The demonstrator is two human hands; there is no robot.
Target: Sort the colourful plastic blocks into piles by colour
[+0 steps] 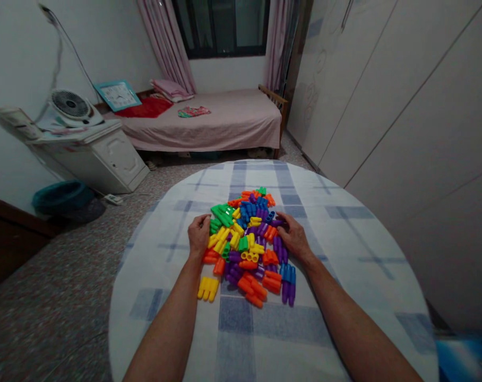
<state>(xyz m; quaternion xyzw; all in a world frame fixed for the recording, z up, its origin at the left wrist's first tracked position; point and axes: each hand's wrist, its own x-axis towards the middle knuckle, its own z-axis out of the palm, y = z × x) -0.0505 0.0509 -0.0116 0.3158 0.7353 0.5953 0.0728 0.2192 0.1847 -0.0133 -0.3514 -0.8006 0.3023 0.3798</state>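
Observation:
A heap of toy building blocks (244,241), bullet-shaped plastic pieces in green, yellow, orange, purple and blue, lies on the round table. At its left edge, my left hand (198,235) is curled closed beside the green blocks (222,214); whatever its fingers may hold is hidden. My right hand (294,236) is at the right edge, thumb and forefinger around a purple block (277,223). Nearer me, a yellow block (208,288) lies apart from the heap. A blue block joined to a purple one (288,284) rests by my right forearm.
A blue-and-white checked cloth (260,345) covers the table. Beyond it stands a bed (233,119) under a window. On the left are a white cabinet (117,159) with a fan (71,104) and a bin (61,196). A tall wardrobe (384,106) lines the right side.

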